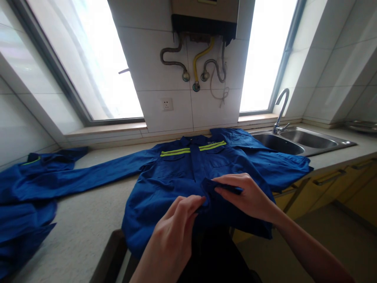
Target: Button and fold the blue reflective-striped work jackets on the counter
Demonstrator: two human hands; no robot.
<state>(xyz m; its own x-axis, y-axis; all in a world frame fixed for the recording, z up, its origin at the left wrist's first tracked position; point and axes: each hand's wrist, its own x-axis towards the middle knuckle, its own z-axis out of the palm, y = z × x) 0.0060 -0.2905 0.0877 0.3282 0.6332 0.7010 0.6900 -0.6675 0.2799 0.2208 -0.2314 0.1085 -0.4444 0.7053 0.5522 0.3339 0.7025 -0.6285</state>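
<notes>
A blue work jacket (pixel 176 188) with yellow-green reflective stripes across the chest lies spread over the counter, collar toward the wall. Its lower front edge hangs over the counter's near side. My left hand (pixel 176 224) pinches the front edge of the jacket near the hem. Just to the right, my right hand (pixel 244 192) grips the other front edge, with a fold of cloth between thumb and fingers. The two held edges are close together and slightly raised. One sleeve stretches left along the counter; the other lies bunched at the right.
More blue clothing (pixel 26 208) lies heaped at the left of the counter (pixel 94 212). A double steel sink (pixel 312 139) with a faucet (pixel 281 110) is at the right back. A water heater (pixel 204 17) with pipes hangs on the wall. Yellow cabinets (pixel 321 192) stand below.
</notes>
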